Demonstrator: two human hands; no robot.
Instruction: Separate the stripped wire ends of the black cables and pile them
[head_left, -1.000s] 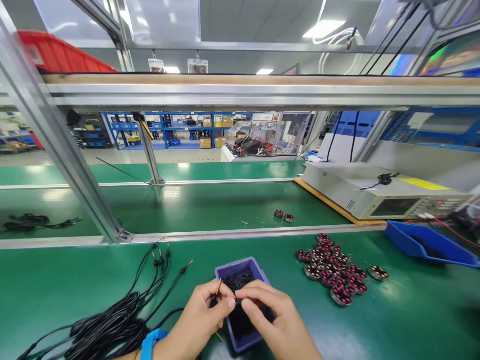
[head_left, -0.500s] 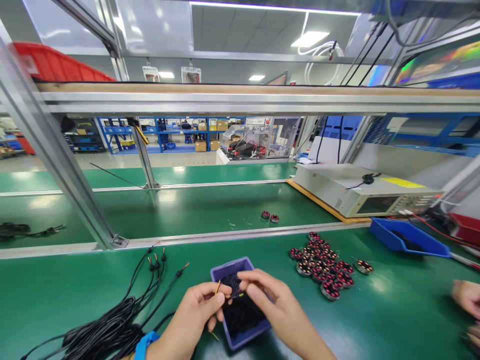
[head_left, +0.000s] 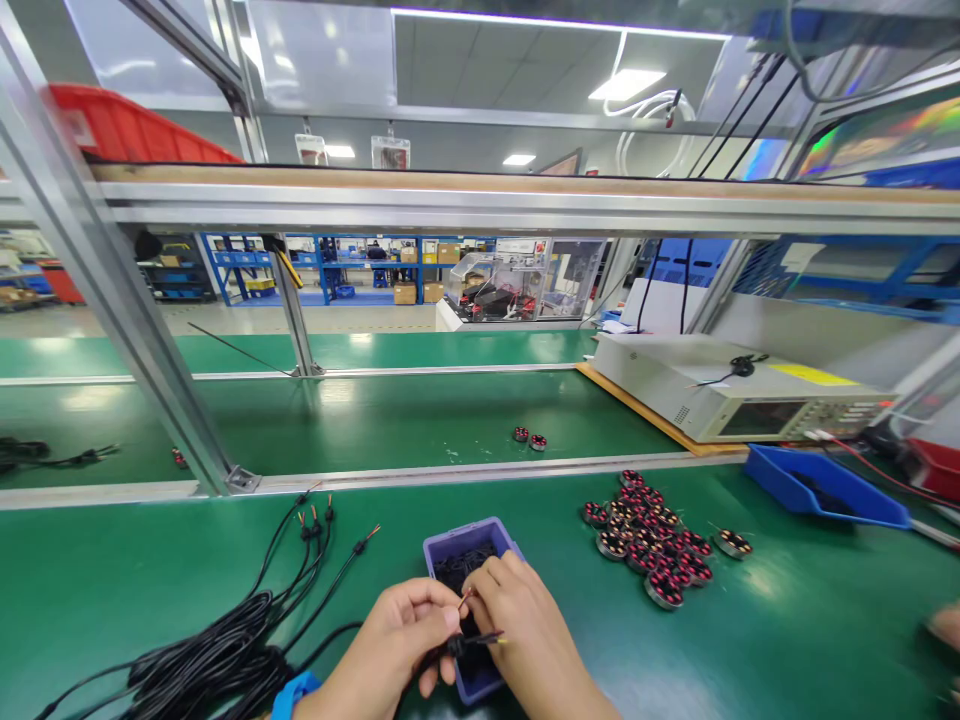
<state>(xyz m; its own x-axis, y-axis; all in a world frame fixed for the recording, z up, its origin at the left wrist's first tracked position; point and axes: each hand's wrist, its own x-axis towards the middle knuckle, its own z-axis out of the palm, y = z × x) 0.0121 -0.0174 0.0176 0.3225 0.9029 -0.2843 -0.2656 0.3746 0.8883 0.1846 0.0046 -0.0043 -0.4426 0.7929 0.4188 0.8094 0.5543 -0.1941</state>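
My left hand point(head_left: 409, 630), with a blue band at the wrist, is closed on a black cable point(head_left: 455, 646) near its end. A black collar sits there, and short coloured wire ends point(head_left: 491, 638) stick out to the right. My right hand point(head_left: 517, 625) is closed in a pinch against the left fingertips. A thin copper-coloured wire point(head_left: 465, 599) runs between the two hands; the right fingertips are partly hidden. Both hands are above a purple bin point(head_left: 480, 528) of small black parts point(head_left: 457, 570). A bundle of black cables point(head_left: 247, 630) with stripped ends lies to the left.
Red-and-black motor parts point(head_left: 649, 545) lie in a cluster at right, and two point(head_left: 529, 438) lie beyond the metal rail. A blue tray point(head_left: 817, 490) and a grey instrument point(head_left: 720, 390) stand farther right. Another person's hand point(head_left: 946, 630) shows at the right edge. A shelf point(head_left: 480, 205) crosses above.
My right hand has moved down and left, its fingers now closed at the left fingertips. The cable's collar and coloured wires have come into view. The other person's hand has shifted right, mostly out of view.
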